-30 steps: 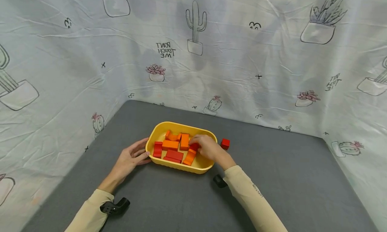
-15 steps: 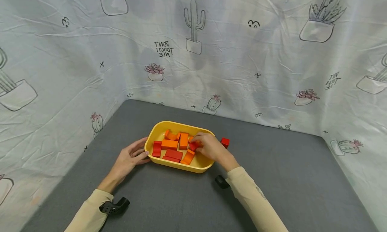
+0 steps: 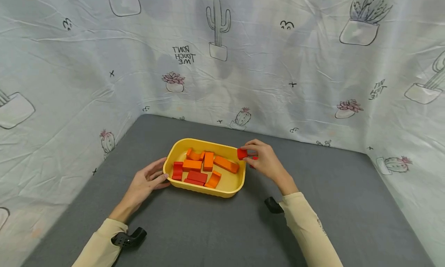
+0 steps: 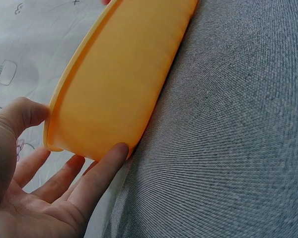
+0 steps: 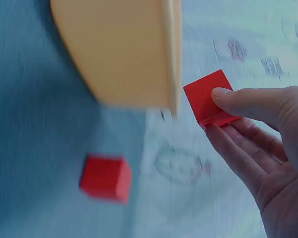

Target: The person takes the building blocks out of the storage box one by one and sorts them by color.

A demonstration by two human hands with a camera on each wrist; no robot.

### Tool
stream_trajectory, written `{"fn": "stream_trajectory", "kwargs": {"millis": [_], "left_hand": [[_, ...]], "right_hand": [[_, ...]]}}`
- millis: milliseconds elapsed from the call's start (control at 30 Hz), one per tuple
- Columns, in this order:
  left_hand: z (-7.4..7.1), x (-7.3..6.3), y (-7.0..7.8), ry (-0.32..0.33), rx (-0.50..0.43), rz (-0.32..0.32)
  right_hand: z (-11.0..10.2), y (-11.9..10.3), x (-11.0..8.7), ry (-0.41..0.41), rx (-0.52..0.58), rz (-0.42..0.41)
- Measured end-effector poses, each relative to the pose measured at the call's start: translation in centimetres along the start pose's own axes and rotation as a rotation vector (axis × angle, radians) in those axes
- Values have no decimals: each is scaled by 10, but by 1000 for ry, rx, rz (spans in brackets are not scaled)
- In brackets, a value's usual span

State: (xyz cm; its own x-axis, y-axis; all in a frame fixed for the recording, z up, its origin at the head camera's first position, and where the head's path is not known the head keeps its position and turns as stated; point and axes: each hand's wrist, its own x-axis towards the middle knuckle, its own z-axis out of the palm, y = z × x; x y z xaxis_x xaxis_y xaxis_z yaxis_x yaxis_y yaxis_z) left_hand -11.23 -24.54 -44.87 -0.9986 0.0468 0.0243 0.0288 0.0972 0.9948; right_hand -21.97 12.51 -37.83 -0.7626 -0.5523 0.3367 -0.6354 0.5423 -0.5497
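A yellow plastic tub [image 3: 208,192] stands on the grey table with several red and orange toy blocks in it. My left hand [image 3: 141,186] is at its left end, fingers spread. In the left wrist view the thumb [image 4: 27,113] touches the rim and the other fingers lie against the outer wall. Beyond the tub's right rim, my right hand [image 3: 265,160] pinches a small red block [image 5: 208,96] between thumb and fingers. Another red block [image 5: 104,177] sits on the table to the right of the tub, partly hidden behind the right hand in the head view.
Inside the tub lie an orange block [image 3: 226,164] near the right end, a red block [image 3: 197,176] at the front and a curved red one [image 3: 177,170] at the left. A patterned white cloth [image 3: 264,66] hangs behind the table [image 3: 330,205].
My right hand has lifted the red block out of the tub and moved right past the rim, uncovering an orange block inside. My left hand stays at the tub's end; the head view shifts slightly.
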Motion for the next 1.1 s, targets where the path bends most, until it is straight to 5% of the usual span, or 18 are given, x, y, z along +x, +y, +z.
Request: {"fn": "stream_trajectory", "kwargs": {"millis": [367, 667, 867, 1100], "left_hand": [[0, 0, 2, -9, -3, -26], [2, 1, 3, -1, 5, -32], [2, 0, 3, 3, 7, -33], [3, 1, 3, 5, 10, -36]], "right_hand": [[-37, 35, -31, 98, -46, 147], [-28, 58, -45, 66, -12, 255], [-13, 77, -52, -12, -83, 279], [-9, 83, -56, -3, -88, 279]]}}
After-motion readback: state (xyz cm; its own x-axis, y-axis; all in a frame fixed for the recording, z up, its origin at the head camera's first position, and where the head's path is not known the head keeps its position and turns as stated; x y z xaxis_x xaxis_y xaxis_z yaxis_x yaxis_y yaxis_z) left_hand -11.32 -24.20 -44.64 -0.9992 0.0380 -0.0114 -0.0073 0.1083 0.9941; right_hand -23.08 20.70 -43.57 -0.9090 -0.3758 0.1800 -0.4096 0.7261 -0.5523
